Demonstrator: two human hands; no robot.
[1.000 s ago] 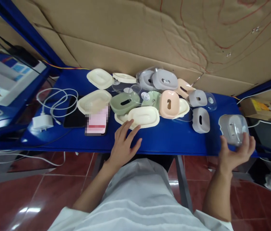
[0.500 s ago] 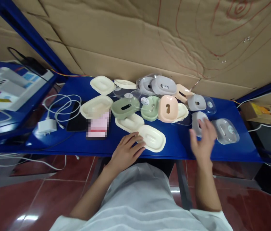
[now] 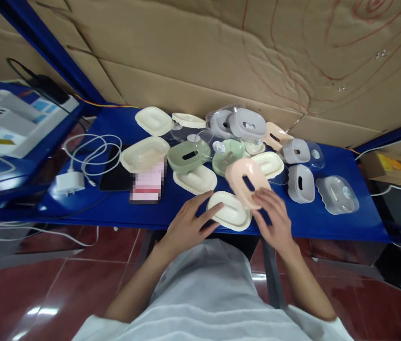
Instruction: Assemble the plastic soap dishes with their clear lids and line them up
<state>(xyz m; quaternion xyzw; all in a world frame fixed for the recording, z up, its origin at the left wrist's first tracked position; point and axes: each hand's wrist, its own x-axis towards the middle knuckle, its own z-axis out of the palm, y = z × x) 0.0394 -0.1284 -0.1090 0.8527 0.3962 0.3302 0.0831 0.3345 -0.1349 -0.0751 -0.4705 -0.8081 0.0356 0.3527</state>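
My right hand grips the lower right edge of a peach soap dish that has a dark oblong slot. It is raised and tilted above the right part of a cream oval tray at the table's front edge. My left hand has the tray by its left rim, one finger reaching over it and the thumb near the lower side. Another cream tray lies behind. Green slotted dishes and a cream piece are just beyond the peach dish.
Grey slotted dishes and a clear cover lie to the right. A pink-screened phone, a white charger and its coiled cable are on the left. Cardboard stands behind the blue table.
My right hand has come left from beside the grey dish and taken hold of the peach dish, bringing it forward over the cream tray. The tray has shifted slightly right and toward me.
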